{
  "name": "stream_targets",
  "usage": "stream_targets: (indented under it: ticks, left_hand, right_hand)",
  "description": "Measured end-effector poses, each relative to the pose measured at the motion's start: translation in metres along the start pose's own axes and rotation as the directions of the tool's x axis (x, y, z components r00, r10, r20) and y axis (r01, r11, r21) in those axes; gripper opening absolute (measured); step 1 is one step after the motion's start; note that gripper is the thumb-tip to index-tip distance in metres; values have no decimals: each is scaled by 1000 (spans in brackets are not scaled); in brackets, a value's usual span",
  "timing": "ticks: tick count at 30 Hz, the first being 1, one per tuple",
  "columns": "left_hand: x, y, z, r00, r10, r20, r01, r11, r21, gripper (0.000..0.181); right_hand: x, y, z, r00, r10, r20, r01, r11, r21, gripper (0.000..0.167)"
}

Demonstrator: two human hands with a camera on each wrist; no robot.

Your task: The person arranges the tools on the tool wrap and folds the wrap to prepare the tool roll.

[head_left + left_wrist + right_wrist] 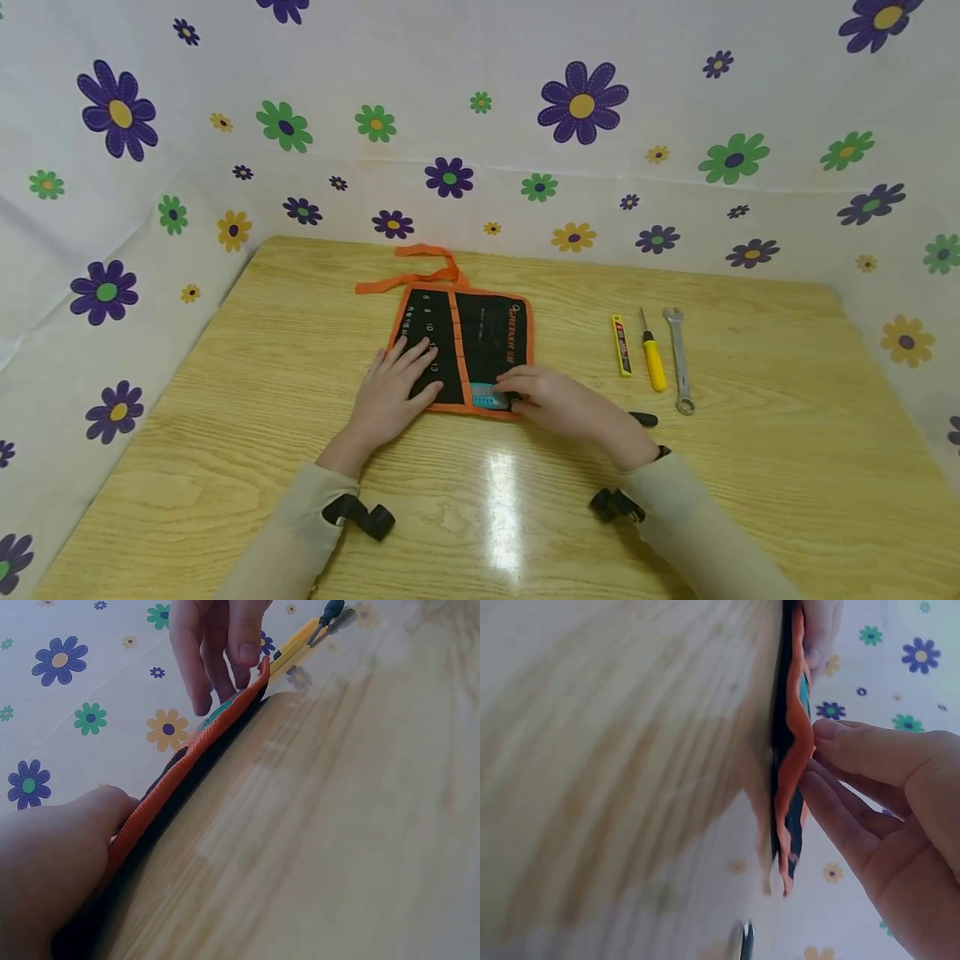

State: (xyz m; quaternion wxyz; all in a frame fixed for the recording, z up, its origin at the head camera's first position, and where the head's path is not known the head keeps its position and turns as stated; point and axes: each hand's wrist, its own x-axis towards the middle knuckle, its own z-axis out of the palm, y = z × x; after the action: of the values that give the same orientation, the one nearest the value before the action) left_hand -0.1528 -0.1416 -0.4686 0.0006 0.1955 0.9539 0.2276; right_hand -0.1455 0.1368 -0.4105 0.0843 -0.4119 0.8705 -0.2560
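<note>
A black fabric tool pouch [491, 325] with orange trim lies unrolled on the table, its orange ties [420, 283] trailing off the far edge. My left hand [390, 392] rests on its left part with fingers spread over the printed numbers. At the near right corner my right hand [558, 400] touches the pouch with fingers bent loosely downward. Beside those fingertips, a flat teal item [487, 398] lies at a pocket; its kind is unclear. In the right wrist view, thumb and fingers of the right hand [900, 787] meet the orange edge [799, 742] but stand apart from each other.
On the right lie a small yellow box [621, 346], a yellow-handled screwdriver [654, 362] and a combination wrench [678, 358]. A black handle [643, 418] shows partly behind the right wrist. Flower-printed cloth [480, 142] borders the wooden table.
</note>
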Motion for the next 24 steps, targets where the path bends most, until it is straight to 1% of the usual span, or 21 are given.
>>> stream_targets:
  ticks: [4, 8, 11, 14, 16, 18, 20, 21, 24]
  left_hand:
    - [0, 0, 0, 1000, -2, 0, 2, 1000, -2, 58]
    - [0, 1, -1, 1000, -4, 4, 4, 1000, -3, 58]
    - [0, 1, -2, 1000, -3, 5, 3, 1000, -4, 58]
    - [0, 0, -1, 1000, -1, 3, 1, 1000, -5, 58]
    - [0, 0, -1, 1000, 0, 2, 0, 1000, -2, 58]
    - [0, 0, 0, 1000, 0, 2, 0, 1000, -1, 58]
    - [0, -1, 0, 1000, -1, 4, 1, 1000, -1, 58]
    - [0, -1, 0, 1000, -2, 6, 2, 1000, -1, 59]
    - [0, 0, 0, 1000, -4, 9, 4, 1000, -3, 59]
  right_hand:
    - [-14, 4, -8, 998, 61, -26, -61, 998, -7, 30]
    - [-33, 10, -18, 988, 135, -74, -136, 991, -8, 32]
    - [-49, 15, -25, 976, 173, -135, -177, 984, -21, 33]
    - [-66, 21, -31, 960, 179, -215, -192, 981, -40, 34]
    - [-77, 25, -35, 946, 181, -268, -203, 977, -60, 35]
    - [-88, 28, -38, 927, 218, -306, -243, 969, -48, 34]
    - [-99, 31, -41, 899, 295, -324, -317, 948, -18, 33]
    - [-103, 33, -43, 881, 342, -327, -362, 932, 0, 33]
    - [-117, 37, -48, 817, 474, -330, -487, 872, 47, 32]
